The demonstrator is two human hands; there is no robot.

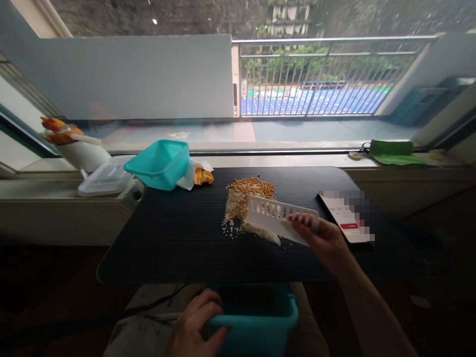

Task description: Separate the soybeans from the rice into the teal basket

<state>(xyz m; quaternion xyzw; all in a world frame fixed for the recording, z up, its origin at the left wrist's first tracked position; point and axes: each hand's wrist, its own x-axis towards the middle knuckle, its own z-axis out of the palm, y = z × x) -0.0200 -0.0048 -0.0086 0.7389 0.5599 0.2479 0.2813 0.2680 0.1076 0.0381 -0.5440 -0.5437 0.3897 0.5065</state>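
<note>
My right hand [323, 240] grips a white slotted plastic scraper [277, 218] whose lower edge rests on a pile of white rice grains [256, 229] on the black table [178, 238]. Just behind the rice lies a heap of yellow beans [253, 188], touching it. My left hand [197, 322] is closed on the rim of a teal plastic basket [256, 317] held below the table's near edge, over my lap.
A second teal basket [159, 163] sits at the table's back left beside a clear lidded box [106, 179], a white bag with something orange [197, 174], and a white jar [80, 148]. A white card [344, 215] lies right of the scraper. A green cloth [394, 151] lies on the sill.
</note>
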